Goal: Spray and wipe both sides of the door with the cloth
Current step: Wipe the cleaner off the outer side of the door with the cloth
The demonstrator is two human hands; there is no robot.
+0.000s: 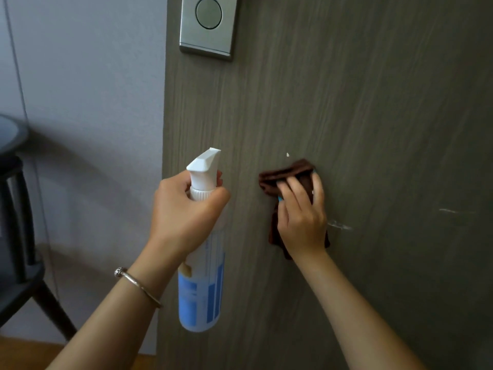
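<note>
Pressing flat against the door, the right hand spreads its fingers over a dark brown cloth, so this grip is a splayed palm pinning the fabric rather than a closed fist; the cloth bunches just above the fingertips and hangs below the heel of the hand. Left of that grip, well clear of it, the left hand wraps shut around the neck of a spray bottle, whose long axis runs upright, nozzle facing the door. The right hand is plainly the nearer to the work. Just right of the cloth grip lie pale streaks, possibly spray residue or scuffs, though the blur leaves that unsure; a small white fleck sits just above it. The next wipe likely turns on sweeping rightward across those streaks.
</note>
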